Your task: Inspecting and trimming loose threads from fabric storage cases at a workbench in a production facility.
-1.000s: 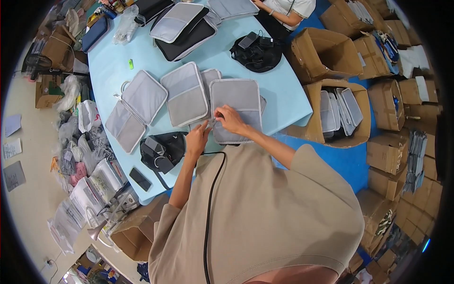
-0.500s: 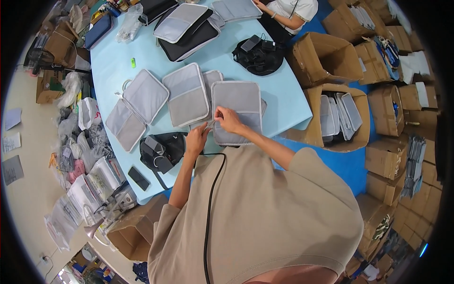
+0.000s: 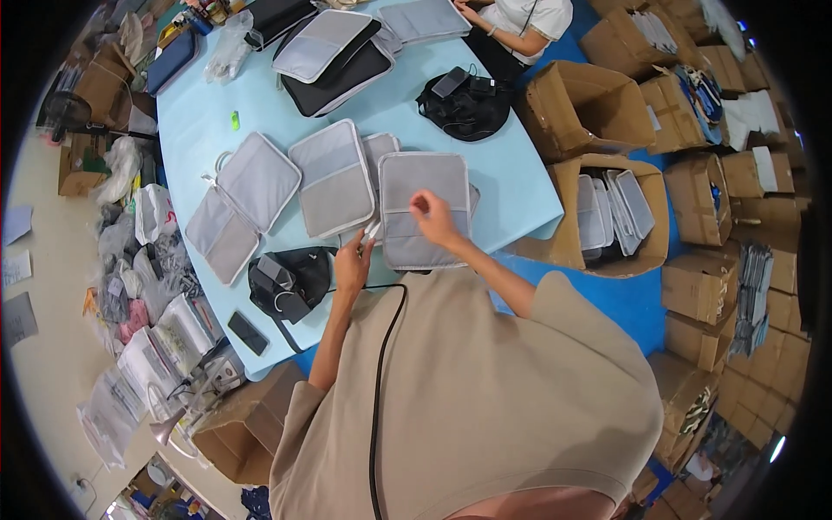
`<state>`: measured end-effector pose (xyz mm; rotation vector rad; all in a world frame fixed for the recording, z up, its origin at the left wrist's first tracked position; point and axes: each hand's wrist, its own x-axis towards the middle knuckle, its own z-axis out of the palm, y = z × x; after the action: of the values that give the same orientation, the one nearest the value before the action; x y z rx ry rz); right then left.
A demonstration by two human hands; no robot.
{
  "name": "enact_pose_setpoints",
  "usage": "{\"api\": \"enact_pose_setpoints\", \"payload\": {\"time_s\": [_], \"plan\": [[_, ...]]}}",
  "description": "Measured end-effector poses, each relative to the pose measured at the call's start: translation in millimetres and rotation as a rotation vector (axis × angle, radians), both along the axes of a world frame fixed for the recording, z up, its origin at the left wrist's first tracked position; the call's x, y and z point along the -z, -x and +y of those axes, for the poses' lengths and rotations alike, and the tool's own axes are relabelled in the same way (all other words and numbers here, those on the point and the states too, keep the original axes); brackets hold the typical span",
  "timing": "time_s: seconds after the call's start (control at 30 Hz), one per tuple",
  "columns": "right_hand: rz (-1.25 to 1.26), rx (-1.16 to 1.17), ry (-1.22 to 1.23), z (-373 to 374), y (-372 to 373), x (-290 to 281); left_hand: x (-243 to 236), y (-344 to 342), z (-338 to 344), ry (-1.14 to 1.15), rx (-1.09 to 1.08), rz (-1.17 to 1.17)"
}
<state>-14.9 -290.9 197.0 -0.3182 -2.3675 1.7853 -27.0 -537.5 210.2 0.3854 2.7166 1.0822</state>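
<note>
A grey zip-edged fabric sleeve (image 3: 425,178) lies flat in front of me on the light blue table. Over its middle is my right hand (image 3: 438,221), fingers curled into a pinch; what they hold, if anything, is too small to see. My left hand (image 3: 352,264) is closed beside the sleeve's left edge on a small whitish strip (image 3: 373,230), whose kind I cannot make out. Just left lies another grey sleeve (image 3: 334,186), overlapping a further one (image 3: 380,149) partly hidden beneath. Farther left, a grey sleeve (image 3: 256,182) is spread open in two halves.
A black bag with small devices (image 3: 290,286) and a phone (image 3: 248,333) lie at the near left. Another black bag (image 3: 468,104) sits at the far right, near a seated person (image 3: 524,30). Stacked sleeves (image 3: 325,48) lie far back. A cardboard box (image 3: 563,195) holds sleeves.
My right hand has moved slightly away from my left hand, its fingers lifted and curled. The whitish strip at my left hand shows more clearly. The whole view has shifted a little.
</note>
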Motion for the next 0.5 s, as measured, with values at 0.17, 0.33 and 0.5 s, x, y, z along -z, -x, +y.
{"api": "enact_pose_setpoints", "payload": {"time_s": [0.17, 0.33, 0.5], "plan": [[-0.108, 0.407, -0.169, 68, -42, 10, 40, -16, -6, -0.428, -0.282, -0.193], [-0.478, 0.403, -0.024, 113, -88, 57, 36, -27, 12, -0.431, -0.297, -0.568], [-0.533, 0.363, 0.202, 90, -92, 48, 50, -29, 16, -0.495, -0.429, -0.693]]}}
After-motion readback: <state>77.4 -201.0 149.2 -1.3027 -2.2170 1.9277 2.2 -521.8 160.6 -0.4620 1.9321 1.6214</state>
